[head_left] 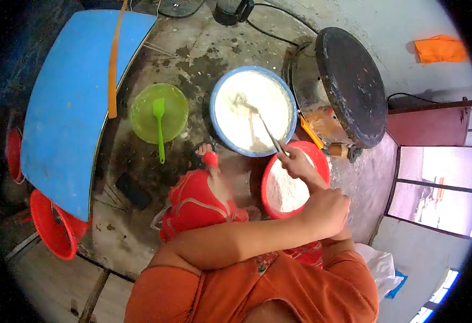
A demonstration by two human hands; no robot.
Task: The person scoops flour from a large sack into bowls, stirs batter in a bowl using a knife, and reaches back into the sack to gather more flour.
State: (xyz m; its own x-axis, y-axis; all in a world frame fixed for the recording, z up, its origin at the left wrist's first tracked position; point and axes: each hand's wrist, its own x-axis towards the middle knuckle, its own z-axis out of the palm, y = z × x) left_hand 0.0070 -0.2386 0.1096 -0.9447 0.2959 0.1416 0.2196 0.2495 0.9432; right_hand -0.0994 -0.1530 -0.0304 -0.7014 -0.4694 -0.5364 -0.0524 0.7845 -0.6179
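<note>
My right hand (297, 164) is closed round the handle of a metal ladle (268, 131), whose far end dips into pale batter (233, 113) in a blue-rimmed basin (218, 129). Below that hand stands a red basin (266, 202) of whitish flour (287, 191). My left arm crosses in front of my body, and my left hand (330, 212) is curled up against my right forearm; whatever its fingers grip is hidden.
A green bowl (139, 116) with a green spatula (159, 116) sits left of the basin. Further left is a blue tabletop (69, 107), with a red basket (50, 231) below it. A round dark griddle (354, 86) stands at the right, near an orange-handled tool (311, 133).
</note>
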